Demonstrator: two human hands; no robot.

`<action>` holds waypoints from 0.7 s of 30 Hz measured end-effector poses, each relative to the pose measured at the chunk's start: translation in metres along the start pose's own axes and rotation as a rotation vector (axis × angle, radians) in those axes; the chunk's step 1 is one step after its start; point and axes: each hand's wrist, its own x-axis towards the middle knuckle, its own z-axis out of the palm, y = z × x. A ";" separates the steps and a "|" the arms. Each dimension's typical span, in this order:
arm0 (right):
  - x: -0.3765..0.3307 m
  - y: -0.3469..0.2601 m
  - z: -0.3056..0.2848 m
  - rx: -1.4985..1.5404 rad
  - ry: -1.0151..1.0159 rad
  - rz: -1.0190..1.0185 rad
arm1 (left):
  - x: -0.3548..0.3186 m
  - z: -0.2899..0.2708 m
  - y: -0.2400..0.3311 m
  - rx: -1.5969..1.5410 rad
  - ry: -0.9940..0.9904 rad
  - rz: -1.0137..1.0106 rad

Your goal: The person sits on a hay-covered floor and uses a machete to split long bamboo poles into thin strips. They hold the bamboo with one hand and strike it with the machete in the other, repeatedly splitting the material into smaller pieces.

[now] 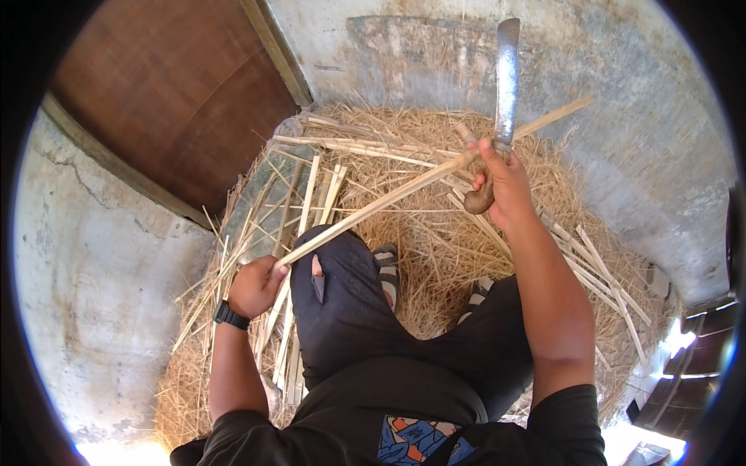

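A long pale bamboo strip [373,208] slants from my left side up to the far right, crossing above my left knee. My left hand [255,289], with a black watch on the wrist, is closed around its near end. In my right hand [505,185] is a machete [507,81], its shiny blade pointing up and away and its brown hooked handle curling below the fist. The strip passes at the right thumb and fingers, near the base of the blade. Whether those fingers also pinch the strip, I cannot tell.
Fine shavings [435,241] cover the ground around my sandalled feet. Split strips lie at the left, at the back and in a bundle [598,272] at the right. A stained wall [622,101] stands close at the back and right, and a brown door panel [179,101] at the far left.
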 end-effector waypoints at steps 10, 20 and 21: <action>-0.009 -0.017 -0.008 -0.797 0.033 -0.308 | -0.054 -0.001 0.011 -0.114 -0.089 -0.103; -0.039 -0.002 0.022 -1.437 -0.633 -0.712 | -0.140 0.037 0.007 -0.252 -0.094 -0.226; -0.043 0.001 0.026 -1.485 -0.675 -0.760 | -0.145 0.042 0.010 -0.256 -0.091 -0.222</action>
